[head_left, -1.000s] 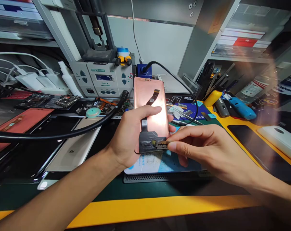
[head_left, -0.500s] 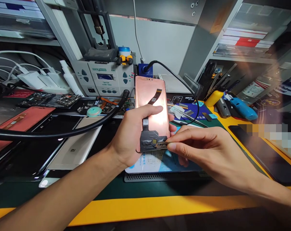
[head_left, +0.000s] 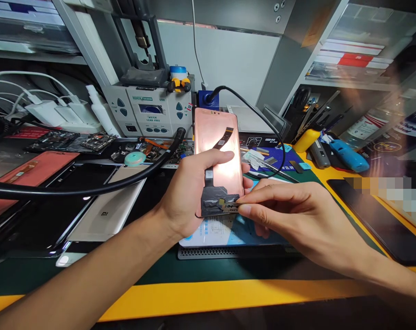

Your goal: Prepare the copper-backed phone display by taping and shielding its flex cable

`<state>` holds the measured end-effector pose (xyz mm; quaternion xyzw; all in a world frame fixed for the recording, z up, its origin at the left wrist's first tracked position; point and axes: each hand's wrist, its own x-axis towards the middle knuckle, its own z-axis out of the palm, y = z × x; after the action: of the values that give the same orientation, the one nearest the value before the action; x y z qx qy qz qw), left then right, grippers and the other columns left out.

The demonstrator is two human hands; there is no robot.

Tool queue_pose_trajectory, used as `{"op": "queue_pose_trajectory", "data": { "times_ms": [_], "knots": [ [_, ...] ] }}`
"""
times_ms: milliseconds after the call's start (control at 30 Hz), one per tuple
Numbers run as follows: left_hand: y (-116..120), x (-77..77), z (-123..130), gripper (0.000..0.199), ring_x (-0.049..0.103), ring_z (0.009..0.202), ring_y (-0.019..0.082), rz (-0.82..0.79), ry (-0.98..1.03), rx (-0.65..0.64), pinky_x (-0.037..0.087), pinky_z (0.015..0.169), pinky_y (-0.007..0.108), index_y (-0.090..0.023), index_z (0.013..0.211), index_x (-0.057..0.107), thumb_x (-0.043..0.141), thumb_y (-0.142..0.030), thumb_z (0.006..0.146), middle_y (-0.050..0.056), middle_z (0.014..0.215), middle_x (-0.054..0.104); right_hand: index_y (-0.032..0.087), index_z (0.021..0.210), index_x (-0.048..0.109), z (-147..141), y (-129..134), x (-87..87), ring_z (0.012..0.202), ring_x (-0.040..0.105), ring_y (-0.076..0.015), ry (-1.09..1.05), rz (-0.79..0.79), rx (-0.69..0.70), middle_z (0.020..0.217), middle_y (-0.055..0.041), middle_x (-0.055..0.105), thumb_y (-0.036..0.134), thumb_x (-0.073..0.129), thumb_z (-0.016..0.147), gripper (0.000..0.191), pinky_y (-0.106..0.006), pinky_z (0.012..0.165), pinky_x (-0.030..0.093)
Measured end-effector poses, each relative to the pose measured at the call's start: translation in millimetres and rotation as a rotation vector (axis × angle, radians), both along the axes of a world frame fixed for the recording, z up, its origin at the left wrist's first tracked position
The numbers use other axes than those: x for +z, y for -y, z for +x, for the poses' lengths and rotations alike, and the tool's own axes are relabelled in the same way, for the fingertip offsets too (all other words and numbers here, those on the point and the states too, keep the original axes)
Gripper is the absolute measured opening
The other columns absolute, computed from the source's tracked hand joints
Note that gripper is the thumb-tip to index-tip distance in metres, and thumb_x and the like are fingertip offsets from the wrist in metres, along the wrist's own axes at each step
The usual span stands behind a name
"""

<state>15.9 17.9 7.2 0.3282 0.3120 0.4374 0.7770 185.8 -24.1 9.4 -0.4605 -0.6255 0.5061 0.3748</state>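
Observation:
My left hand is closed around a phone screen, its copper-coloured back turned toward me and its top tilted away. A black flex cable runs down that back to a dark taped area at the lower end. Thumb and forefinger of my right hand pinch a small thin metal blade, whose tip lies against the taped area. Whether the blade's edge sits under the tape I cannot tell. Below the screen lies a blue-and-white pad on a perforated metal plate.
A hot-air station stands behind, and its black hose crosses the left side. A white phone back and dark screens lie to the left. Tweezers rest on the right, with a black phone farther over.
Both hands and the screen keep nearly the same pose. The view has shifted very slightly, and the blade remains at the screen's lower end.

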Motion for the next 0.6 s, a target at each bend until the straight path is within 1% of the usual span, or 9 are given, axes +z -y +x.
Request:
{"op": "queue_pose_trajectory", "data": {
  "times_ms": [133, 433, 600],
  "knots": [
    [-0.2, 0.4, 0.2, 0.022, 0.066, 0.052, 0.019, -0.006, 0.004, -0.005, 0.051, 0.050, 0.026, -0.014, 0.084, 0.073, 0.057, -0.029, 0.083, 0.006, 0.060, 0.068, 0.017, 0.082, 0.078, 0.5, 0.3, -0.5, 0.054, 0.057, -0.0073, 0.015, 0.007, 0.001, 0.071, 0.0000, 0.064, 0.022, 0.079, 0.079, 0.006, -0.017, 0.050, 0.047],
    [1.2, 3.2, 0.1, 0.022, 0.066, 0.054, 0.019, -0.010, -0.024, 0.014, 0.051, 0.052, 0.026, -0.014, 0.084, 0.073, 0.057, -0.029, 0.083, 0.007, 0.061, 0.068, 0.018, 0.083, 0.078, 1.7, -0.4, -0.5, 0.055, 0.057, -0.0081, 0.016, -0.026, 0.018, 0.075, -0.0006, 0.064, 0.022, 0.079, 0.078, 0.007, -0.019, 0.051, 0.046],
    [2.2, 3.9, 0.1, 0.022, 0.065, 0.053, 0.019, -0.025, -0.039, 0.018, 0.051, 0.052, 0.026, -0.013, 0.082, 0.073, 0.057, -0.029, 0.082, 0.008, 0.061, 0.069, 0.019, 0.085, 0.079, 3.2, 0.4, -0.6, 0.054, 0.057, -0.0079, 0.001, -0.016, 0.025, 0.076, -0.0002, 0.066, 0.021, 0.079, 0.078, 0.008, -0.018, 0.050, 0.047]
  ]
}}
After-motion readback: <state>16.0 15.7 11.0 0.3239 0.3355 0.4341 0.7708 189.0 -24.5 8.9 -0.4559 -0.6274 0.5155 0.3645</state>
